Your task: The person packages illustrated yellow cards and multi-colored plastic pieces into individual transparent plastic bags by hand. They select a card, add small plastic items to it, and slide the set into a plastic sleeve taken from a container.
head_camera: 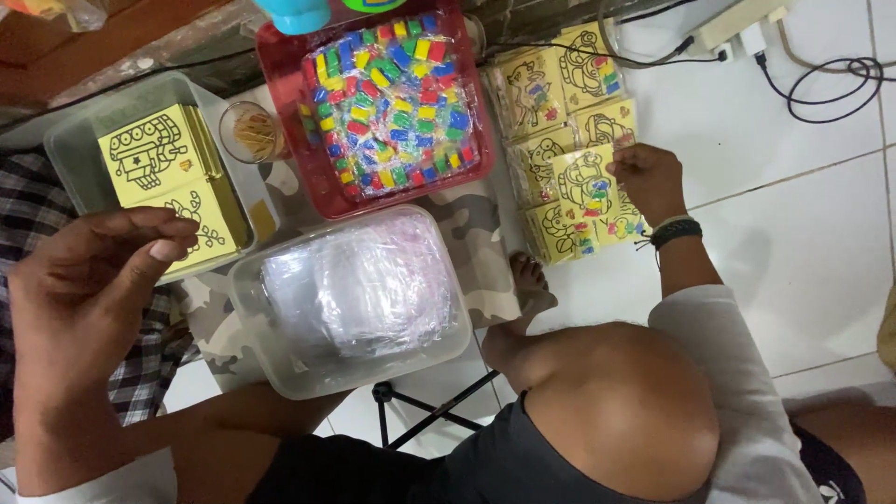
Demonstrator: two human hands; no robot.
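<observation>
My left hand (89, 280) hovers raised at the left, fingers curled with thumb near fingertips, holding nothing I can see, in front of a clear tub (70, 145) of yellow picture cards (154, 154). My right hand (649, 177) rests on a wrapped yellow card packet (593, 196) on top of a pile of similar packets (560, 93) on the white floor; a dark band circles that wrist. Whether the fingers grip the packet is unclear.
A red tray (280, 65) holds many small coloured sachets under film. A clear tub (252, 289) of plastic bags sits in the middle. A small cup of sticks (254, 131) stands beside the tray. My bent knee (616, 401) and foot (530, 280) lie below. Cables (831, 84) run at top right.
</observation>
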